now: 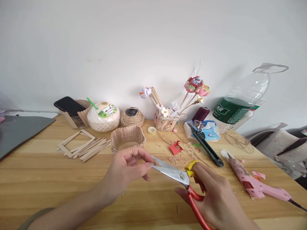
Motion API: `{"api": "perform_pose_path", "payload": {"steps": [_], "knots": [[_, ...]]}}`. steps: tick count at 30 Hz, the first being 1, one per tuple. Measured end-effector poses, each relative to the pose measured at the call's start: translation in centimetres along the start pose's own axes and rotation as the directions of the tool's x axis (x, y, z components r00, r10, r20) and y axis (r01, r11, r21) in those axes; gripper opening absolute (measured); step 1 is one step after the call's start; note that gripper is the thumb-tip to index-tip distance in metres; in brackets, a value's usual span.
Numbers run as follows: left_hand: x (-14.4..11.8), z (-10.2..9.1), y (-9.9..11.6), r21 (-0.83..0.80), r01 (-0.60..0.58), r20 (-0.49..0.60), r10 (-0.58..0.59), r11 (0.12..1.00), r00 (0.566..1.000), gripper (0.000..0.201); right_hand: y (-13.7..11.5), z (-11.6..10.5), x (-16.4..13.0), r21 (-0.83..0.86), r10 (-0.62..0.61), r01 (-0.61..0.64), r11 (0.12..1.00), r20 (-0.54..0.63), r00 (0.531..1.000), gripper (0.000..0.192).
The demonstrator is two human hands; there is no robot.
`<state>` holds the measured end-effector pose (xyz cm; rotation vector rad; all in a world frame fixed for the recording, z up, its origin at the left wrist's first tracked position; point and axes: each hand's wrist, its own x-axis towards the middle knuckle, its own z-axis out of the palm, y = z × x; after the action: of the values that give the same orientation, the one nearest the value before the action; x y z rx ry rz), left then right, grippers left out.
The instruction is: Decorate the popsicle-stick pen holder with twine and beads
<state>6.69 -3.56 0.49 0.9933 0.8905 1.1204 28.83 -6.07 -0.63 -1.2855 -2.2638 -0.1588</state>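
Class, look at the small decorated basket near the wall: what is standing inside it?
Inside the decorated basket stand wooden sticks topped with paper flowers, plus a small white flower. The basket wall hides the stick ends and anything at the bottom.

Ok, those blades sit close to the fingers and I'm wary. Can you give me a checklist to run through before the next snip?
1. Right hand grips the scissors by the red handles: ok.
2. Blades parted: ok, slightly open.
3. Left hand fingertips away from the blades: not ok, they pinch right at the tips.
4. Piece to cut seated between the blades: cannot tell, too small to see.
5. Utility knife out of the hands' way: ok, it lies further back on the table.
6. Pink glue gun apart from the right hand: ok.
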Motion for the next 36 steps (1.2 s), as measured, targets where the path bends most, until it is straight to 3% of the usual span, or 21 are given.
{"api": "perform_pose_path", "payload": {"steps": [26,31,36], "knots": [[-0.3,-0.1,-0.3,-0.011,0.006,0.022,-0.006,1.0,1.0,0.005,0.2,-0.1,-0.4,-0.015,0.008,-0.009,1.0,-0.046,0.999,0.039],[-0.2,0.0,0.0,-0.021,0.009,0.02,-0.009,1.0,1.0,0.008,0.5,-0.4,-0.3,0.115,0.16,-0.172,0.978,0.108,0.981,0.044],[-0.2,0.1,-0.2,-0.044,0.013,0.023,-0.012,0.999,1.0,0.015,1.1,-0.4,-0.2,0.149,0.338,-0.395,0.907,0.304,0.891,0.044]]}}
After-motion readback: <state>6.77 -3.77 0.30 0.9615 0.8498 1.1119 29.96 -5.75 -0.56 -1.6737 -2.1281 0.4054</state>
